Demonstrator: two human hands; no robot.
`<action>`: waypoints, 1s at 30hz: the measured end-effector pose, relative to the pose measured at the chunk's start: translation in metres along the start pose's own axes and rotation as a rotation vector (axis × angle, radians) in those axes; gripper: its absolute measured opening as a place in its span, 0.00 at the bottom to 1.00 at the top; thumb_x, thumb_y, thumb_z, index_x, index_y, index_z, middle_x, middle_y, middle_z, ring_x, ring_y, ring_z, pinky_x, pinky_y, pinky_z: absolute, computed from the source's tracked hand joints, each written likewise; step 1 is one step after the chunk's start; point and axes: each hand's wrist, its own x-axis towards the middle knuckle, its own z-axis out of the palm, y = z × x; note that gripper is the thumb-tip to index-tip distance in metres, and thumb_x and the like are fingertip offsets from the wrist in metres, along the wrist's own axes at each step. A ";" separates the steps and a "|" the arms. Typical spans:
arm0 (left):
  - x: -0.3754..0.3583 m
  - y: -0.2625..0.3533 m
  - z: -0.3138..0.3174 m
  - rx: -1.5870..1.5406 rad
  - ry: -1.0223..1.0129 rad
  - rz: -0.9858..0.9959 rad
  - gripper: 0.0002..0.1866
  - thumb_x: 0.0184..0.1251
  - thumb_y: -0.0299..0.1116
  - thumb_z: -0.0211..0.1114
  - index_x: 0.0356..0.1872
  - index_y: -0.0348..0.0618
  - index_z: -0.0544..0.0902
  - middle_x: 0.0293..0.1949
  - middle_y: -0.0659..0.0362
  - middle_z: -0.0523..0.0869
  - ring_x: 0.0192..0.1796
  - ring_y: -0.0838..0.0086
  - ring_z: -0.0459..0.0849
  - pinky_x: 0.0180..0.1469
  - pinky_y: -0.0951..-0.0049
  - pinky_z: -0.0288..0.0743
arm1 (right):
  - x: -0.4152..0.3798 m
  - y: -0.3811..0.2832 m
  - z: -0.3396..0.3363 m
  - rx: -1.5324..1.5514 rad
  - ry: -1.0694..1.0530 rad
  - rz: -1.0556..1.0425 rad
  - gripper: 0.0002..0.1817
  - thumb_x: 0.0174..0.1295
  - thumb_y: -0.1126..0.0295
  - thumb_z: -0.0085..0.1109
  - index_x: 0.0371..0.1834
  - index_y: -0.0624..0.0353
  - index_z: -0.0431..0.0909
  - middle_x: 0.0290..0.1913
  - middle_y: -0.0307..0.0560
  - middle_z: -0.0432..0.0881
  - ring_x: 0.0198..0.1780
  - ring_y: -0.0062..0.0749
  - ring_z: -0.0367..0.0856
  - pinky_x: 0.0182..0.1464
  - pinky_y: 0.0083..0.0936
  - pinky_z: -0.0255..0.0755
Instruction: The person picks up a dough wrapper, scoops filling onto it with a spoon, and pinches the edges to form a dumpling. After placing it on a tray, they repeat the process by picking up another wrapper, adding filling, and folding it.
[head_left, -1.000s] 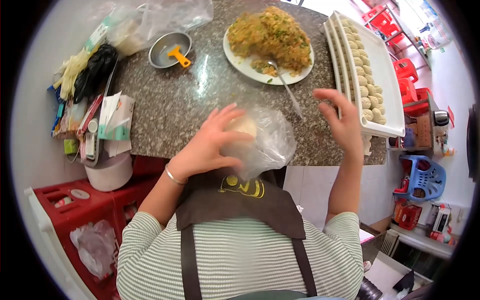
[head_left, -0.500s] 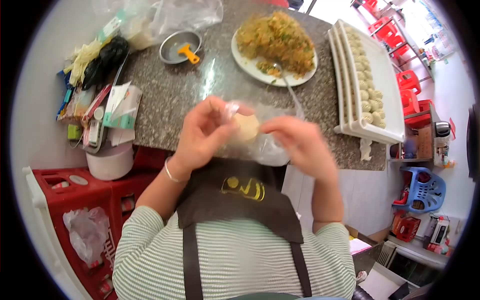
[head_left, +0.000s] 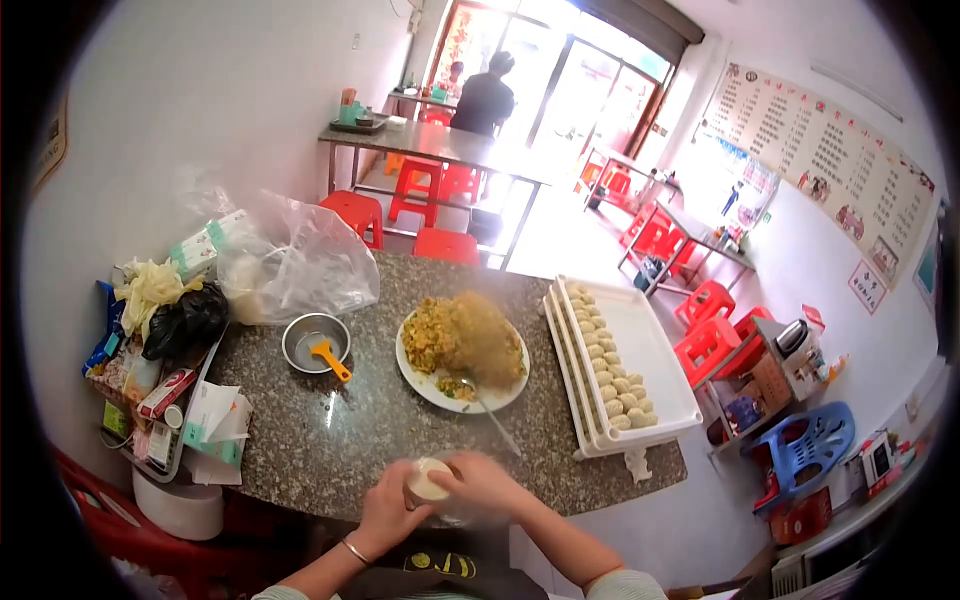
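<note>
Between my hands, at the near edge of the counter, is a round pale dough wrapper (head_left: 431, 478). My left hand (head_left: 386, 508) cups it from the left with curled fingers. From the right, my right hand (head_left: 487, 482) pinches its edge. Part of a clear plastic bag (head_left: 455, 518) shows under my hands. Beyond them stands a white oval plate (head_left: 428, 394) heaped with chopped yellow-and-green filling (head_left: 430, 335). A metal spoon (head_left: 492, 417) rests in the filling, its handle toward me. Stacked white trays (head_left: 672, 395) on the right carry rows of pleated buns (head_left: 612, 380).
A metal bowl (head_left: 293, 350) with an orange-handled tool (head_left: 327, 357) stands left of the plate. Plastic bags (head_left: 300, 265), gloves (head_left: 150, 292) and a tissue box (head_left: 218, 440) crowd the left side. Farther off are tables, red stools (head_left: 445, 246) and a person in dark clothes (head_left: 484, 100).
My view has tilted up, bringing the room and doorway into sight. Both hands appear lower and have closed in together on the dough wrapper; the right hand was blurred and farther out before.
</note>
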 end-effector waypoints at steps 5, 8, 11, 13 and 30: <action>-0.006 -0.009 0.005 -0.029 0.119 0.130 0.37 0.44 0.36 0.80 0.56 0.43 0.68 0.57 0.47 0.77 0.52 0.47 0.81 0.49 0.56 0.79 | 0.001 -0.025 -0.014 0.146 -0.081 0.245 0.27 0.65 0.49 0.55 0.51 0.66 0.78 0.46 0.60 0.83 0.51 0.50 0.81 0.54 0.37 0.72; -0.008 -0.006 0.004 -0.014 0.166 0.178 0.37 0.45 0.36 0.80 0.55 0.44 0.67 0.58 0.47 0.76 0.52 0.47 0.81 0.48 0.57 0.80 | 0.003 -0.021 -0.010 0.275 -0.076 0.290 0.26 0.64 0.52 0.60 0.54 0.64 0.73 0.47 0.58 0.83 0.53 0.42 0.81 0.56 0.33 0.72; -0.008 -0.012 0.008 -0.071 0.194 0.172 0.35 0.47 0.35 0.80 0.54 0.44 0.67 0.58 0.47 0.77 0.50 0.50 0.84 0.46 0.60 0.81 | 0.002 -0.014 -0.002 0.488 -0.041 0.283 0.25 0.62 0.58 0.65 0.55 0.62 0.70 0.51 0.55 0.81 0.56 0.35 0.79 0.56 0.31 0.72; 0.002 -0.017 0.005 -0.243 0.296 0.217 0.30 0.53 0.31 0.77 0.53 0.43 0.67 0.58 0.51 0.78 0.45 0.62 0.86 0.40 0.67 0.82 | 0.010 -0.007 -0.008 0.605 -0.006 0.249 0.25 0.61 0.61 0.68 0.55 0.61 0.69 0.52 0.54 0.80 0.56 0.33 0.78 0.56 0.30 0.72; 0.066 -0.001 -0.041 -0.820 -0.191 -0.131 0.34 0.59 0.28 0.73 0.65 0.36 0.68 0.59 0.51 0.78 0.58 0.69 0.79 0.58 0.68 0.77 | 0.058 0.020 -0.005 0.853 0.098 -0.276 0.26 0.55 0.65 0.73 0.52 0.58 0.70 0.47 0.42 0.77 0.52 0.25 0.75 0.54 0.26 0.71</action>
